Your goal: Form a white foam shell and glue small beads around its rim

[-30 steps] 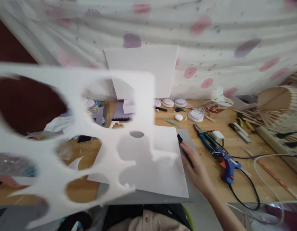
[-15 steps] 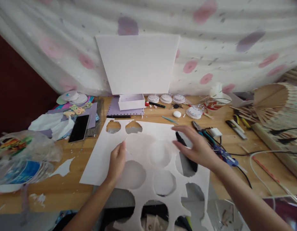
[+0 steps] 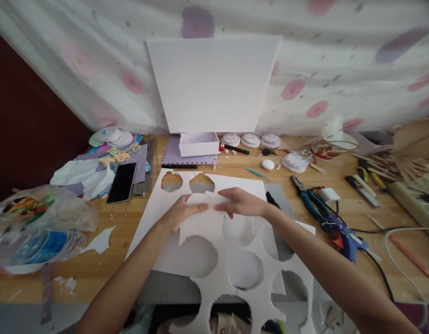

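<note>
Both my hands pinch the far edge of a white foam sheet (image 3: 214,255) with several round holes cut through it. My left hand (image 3: 184,211) grips the edge with its thumb on top. Close beside it, my right hand (image 3: 240,202) is closed on the same edge, thumb toward the left one. The sheet's near end hangs past the table edge toward me. Under it lies another white sheet (image 3: 151,208) with two round holes at its far left. Beneath both, part of a grey mat (image 3: 169,287) shows. A black object (image 3: 272,199) is mostly hidden behind the sheets and my right arm.
Pliers (image 3: 310,199) and a blue glue gun (image 3: 346,236) lie to the right. A phone (image 3: 122,183) and a plastic bottle (image 3: 43,248) are at left. Behind stand a white box (image 3: 199,144), stacked discs (image 3: 296,162) and a leaning white board (image 3: 214,83).
My right hand has moved left from open air above the sheet and closed on its far edge. My left hand has shifted up along that edge. The view has turned slightly left.
</note>
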{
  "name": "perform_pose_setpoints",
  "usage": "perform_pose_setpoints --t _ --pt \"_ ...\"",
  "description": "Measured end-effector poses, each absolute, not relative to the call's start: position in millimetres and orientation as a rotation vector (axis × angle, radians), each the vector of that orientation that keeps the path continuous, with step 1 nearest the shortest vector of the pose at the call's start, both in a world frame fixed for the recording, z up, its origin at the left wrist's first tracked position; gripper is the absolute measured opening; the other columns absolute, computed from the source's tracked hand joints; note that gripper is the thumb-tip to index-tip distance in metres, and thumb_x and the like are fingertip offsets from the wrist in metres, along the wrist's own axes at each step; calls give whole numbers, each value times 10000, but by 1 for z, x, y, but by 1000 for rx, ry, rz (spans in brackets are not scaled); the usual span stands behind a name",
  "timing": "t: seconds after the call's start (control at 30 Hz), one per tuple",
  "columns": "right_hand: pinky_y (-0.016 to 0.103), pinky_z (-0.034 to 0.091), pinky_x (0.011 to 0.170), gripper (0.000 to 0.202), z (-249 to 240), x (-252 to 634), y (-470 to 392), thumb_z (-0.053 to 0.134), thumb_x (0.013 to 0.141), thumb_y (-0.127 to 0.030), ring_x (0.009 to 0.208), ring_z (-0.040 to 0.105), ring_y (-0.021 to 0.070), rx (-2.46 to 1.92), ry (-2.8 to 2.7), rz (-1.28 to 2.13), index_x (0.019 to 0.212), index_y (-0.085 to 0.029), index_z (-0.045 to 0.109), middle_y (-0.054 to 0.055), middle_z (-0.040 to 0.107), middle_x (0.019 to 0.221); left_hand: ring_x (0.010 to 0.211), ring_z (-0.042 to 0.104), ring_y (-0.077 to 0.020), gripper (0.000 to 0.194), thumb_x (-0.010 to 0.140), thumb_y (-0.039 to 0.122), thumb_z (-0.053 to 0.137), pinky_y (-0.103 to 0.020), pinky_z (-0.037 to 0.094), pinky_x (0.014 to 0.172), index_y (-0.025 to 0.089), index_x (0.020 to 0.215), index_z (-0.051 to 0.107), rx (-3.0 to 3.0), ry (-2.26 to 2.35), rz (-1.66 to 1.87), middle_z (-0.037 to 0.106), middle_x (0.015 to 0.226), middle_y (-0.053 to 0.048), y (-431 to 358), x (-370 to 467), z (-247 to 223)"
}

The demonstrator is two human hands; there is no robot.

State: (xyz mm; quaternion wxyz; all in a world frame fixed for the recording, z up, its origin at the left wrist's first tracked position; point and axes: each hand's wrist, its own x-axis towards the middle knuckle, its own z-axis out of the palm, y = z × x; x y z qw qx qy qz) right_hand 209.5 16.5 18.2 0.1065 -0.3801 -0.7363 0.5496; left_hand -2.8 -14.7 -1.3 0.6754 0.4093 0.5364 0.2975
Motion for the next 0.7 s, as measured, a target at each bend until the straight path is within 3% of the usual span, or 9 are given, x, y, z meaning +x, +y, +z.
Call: perform_pose_setpoints --t 0.23,0.4,0.57,0.67,0.7 --pt "206 352 496 296 11 209 9 556 826 -453 485 468 78 -1117 -2232 1458 711 -185 508 -52 486 590 727 679 -238 489 603 433 784 -287 508 591 155 991 680 944 1191 687 724 883 -75 -25 -9 -4" --pt "215 345 546 287 17 207 0 548 844 -442 544 453 90 -1127 -2379 1193 707 -193 509 -44 522 604 699 678 -226 447 618 412 783 -290 518 604 159 975 692 930 1059 677 729 825 -53 -29 -6 -4" --pt "265 422 692 274 15 259 11 356 929 -389 792 575 152 -1333 -2313 1023 903 -203 556 37 630 894 778 681 -233 533 586 460 798 -273 526 581 183 1013 639 852 1311 646 724 928 -55 -26 -9 -13" --pt "265 377 561 238 3 313 20 506 838 -432 623 547 162 -1899 -2089 643 786 -199 501 34 601 711 801 682 -244 631 567 503 796 -273 526 560 194 1076 587 822 1438 607 711 993 -69 -25 -13 -22" --pt "263 338 505 269 -2 328 20 565 793 -447 537 510 156 -2039 -2085 657 713 -205 481 22 569 612 810 682 -250 653 562 515 795 -276 527 564 193 1086 576 827 1450 603 708 1006 -76 -25 -14 -24"
